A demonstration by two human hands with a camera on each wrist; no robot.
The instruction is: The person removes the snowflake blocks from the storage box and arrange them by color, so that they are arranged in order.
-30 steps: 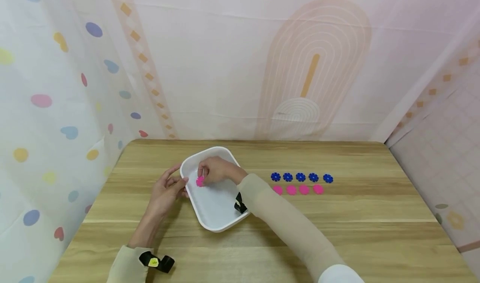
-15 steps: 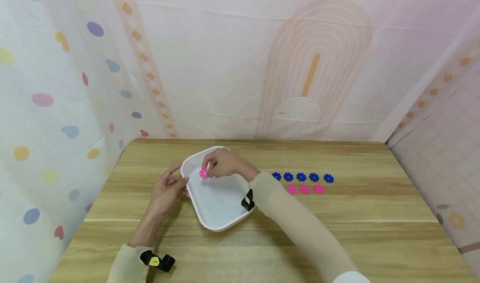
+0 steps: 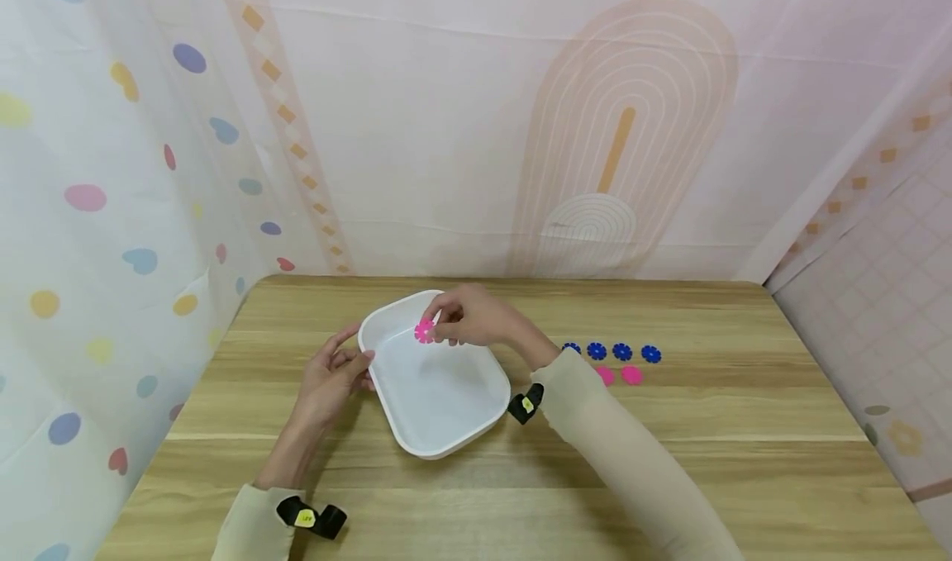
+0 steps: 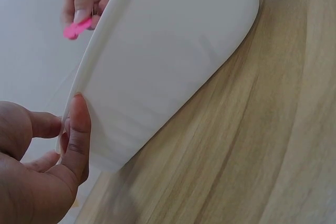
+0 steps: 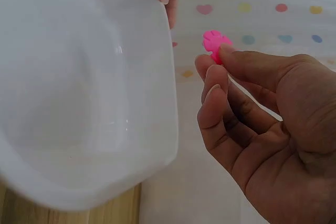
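Note:
My right hand (image 3: 440, 321) hovers over the far rim of a white tray (image 3: 446, 445), pinching a pink flower-shaped piece (image 3: 425, 330) between thumb and fingertips. The right wrist view shows the pink piece (image 5: 215, 40) at the tips of my right hand (image 5: 218, 59), beside the tray's rim (image 5: 170, 129). My left hand (image 3: 357, 369) holds the tray's left rim. In the left wrist view its thumb (image 4: 79, 129) lies on the tray's outer wall (image 4: 173, 61), and the pink piece (image 4: 77, 28) shows beyond. The tray's inside looks bare.
On the wooden table (image 3: 669, 454), to the tray's right, runs a row of blue flower pieces (image 3: 621, 351). Pink flower pieces (image 3: 631, 374) lie in front of it, and my right forearm hides part of both rows. Patterned curtains close off the back and both sides.
My right hand has lifted the pink piece from low inside the tray and carried it up and to the right, to the far rim. The left hand has stayed on the rim.

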